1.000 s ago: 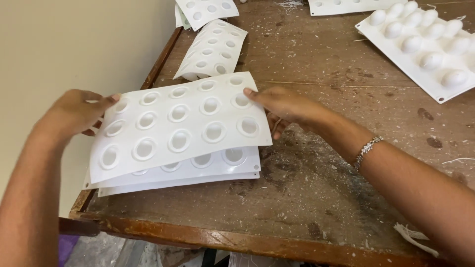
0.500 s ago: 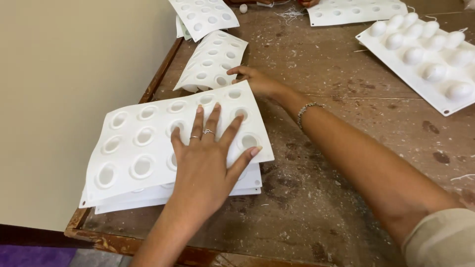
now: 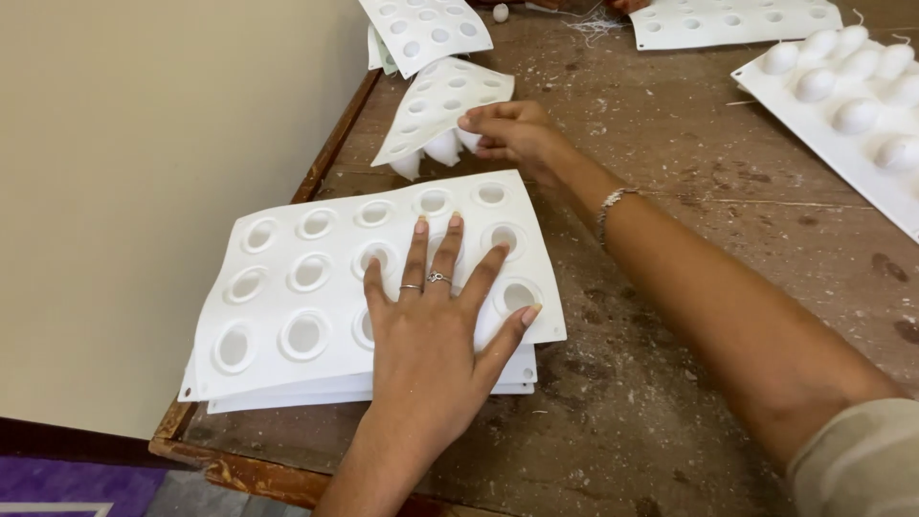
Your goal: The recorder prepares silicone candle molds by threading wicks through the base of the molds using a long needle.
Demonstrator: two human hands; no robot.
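Reaching further up the table since the earlier frame, my right hand (image 3: pixel 507 134) now pinches the near edge of a bent white mould sheet (image 3: pixel 442 105), fingers closed on it, where before it only touched the stack's far corner. My left hand (image 3: pixel 431 325) stays flat, fingers spread and gripping nothing, pressing on the top of the stack of white cavity moulds (image 3: pixel 306 297) at the wooden table's (image 3: pixel 670 383) near left corner. I see a filled mould tray (image 3: pixel 852 105) far right, well apart, and another sheet (image 3: pixel 426 29) beyond the bent one.
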